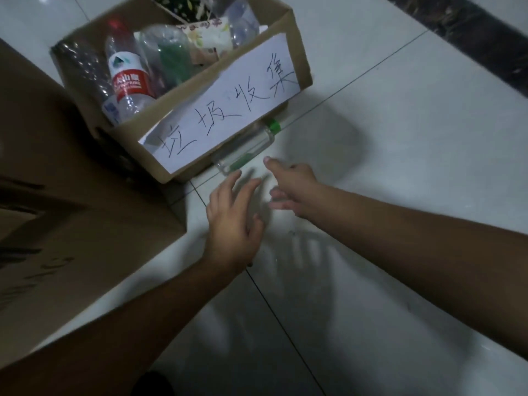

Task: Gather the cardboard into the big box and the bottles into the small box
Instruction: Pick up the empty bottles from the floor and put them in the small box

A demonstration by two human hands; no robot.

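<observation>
The small cardboard box stands on the floor at the top, with a white handwritten paper on its near wall. Inside it lie several plastic bottles, among them one with a red label and a green-tinted one. A clear bottle with a green cap lies on the floor against the box's near wall. My left hand and my right hand hover just below that bottle, fingers spread, holding nothing. The big cardboard box fills the left side.
The floor is pale glossy tile with dark grout lines. A dark stone strip runs along the top right. The shadows of my hands fall on the tiles below them.
</observation>
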